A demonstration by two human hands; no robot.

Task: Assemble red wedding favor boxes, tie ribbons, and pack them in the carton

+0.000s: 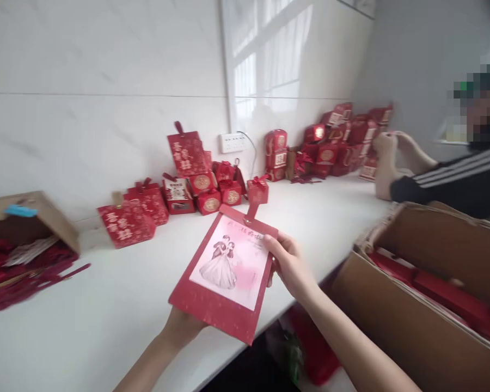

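A red gift box (240, 322) with a ribbon loop at its top is held up in front of me, tilted over the table. Its face carries a pale pink panel with a drawing of a couple in wedding dress. My right hand (292, 264) grips its upper right edge, thumb on the front and fingers behind. From below, my left hand (187, 325) supports the lower left part; those fingers are hidden behind the box. Just beyond stand small red boxes (209, 201) with gold emblems, and red patterned gift boxes (126, 227) to the left.
An open carton (61, 220) of dark red ribbons sits at the left on the white table (118, 294). At right is a larger carton (396, 294) holding red boxes. More red boxes (343, 141) are stacked along the wall, near another person's hands (387, 158). A power strip (233, 142) hangs on the wall.
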